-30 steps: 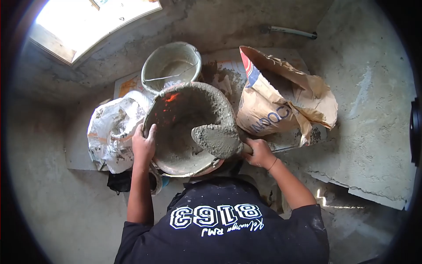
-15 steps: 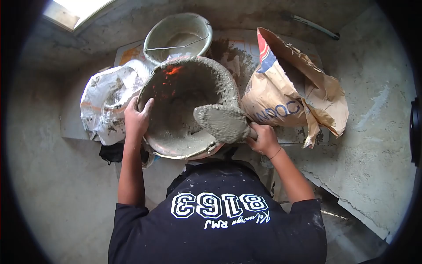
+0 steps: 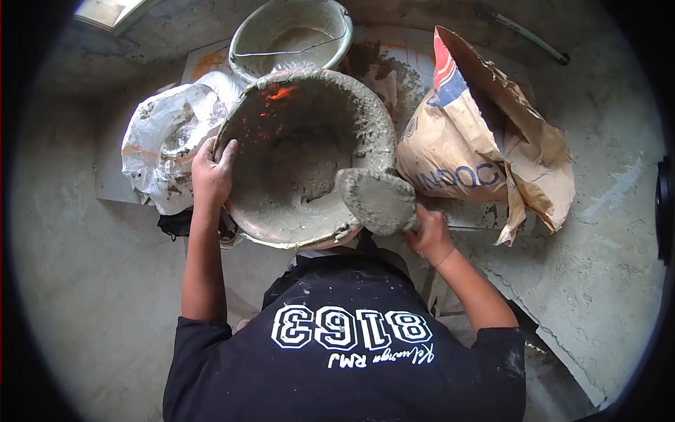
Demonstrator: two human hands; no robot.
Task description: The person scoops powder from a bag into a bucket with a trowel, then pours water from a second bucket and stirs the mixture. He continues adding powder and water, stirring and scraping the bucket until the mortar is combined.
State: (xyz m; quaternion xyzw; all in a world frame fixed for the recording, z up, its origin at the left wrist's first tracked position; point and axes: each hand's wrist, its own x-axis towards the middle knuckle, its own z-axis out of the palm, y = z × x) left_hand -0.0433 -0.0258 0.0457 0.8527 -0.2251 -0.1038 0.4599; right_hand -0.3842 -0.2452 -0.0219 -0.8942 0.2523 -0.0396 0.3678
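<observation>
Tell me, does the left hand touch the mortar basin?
Touching. The head view shows the left hand gripping the mortar basin by its rim, with no gap; the right hand holds the trowel.

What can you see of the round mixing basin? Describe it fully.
The mixing basin is round and deep, caked inside and along its rim with grey mortar; orange shows through near the top edge. It is tilted toward the camera. The left hand grips its left rim, and a mortar-loaded trowel is held over its right rim. It lies between a white bag and a cement sack.
</observation>
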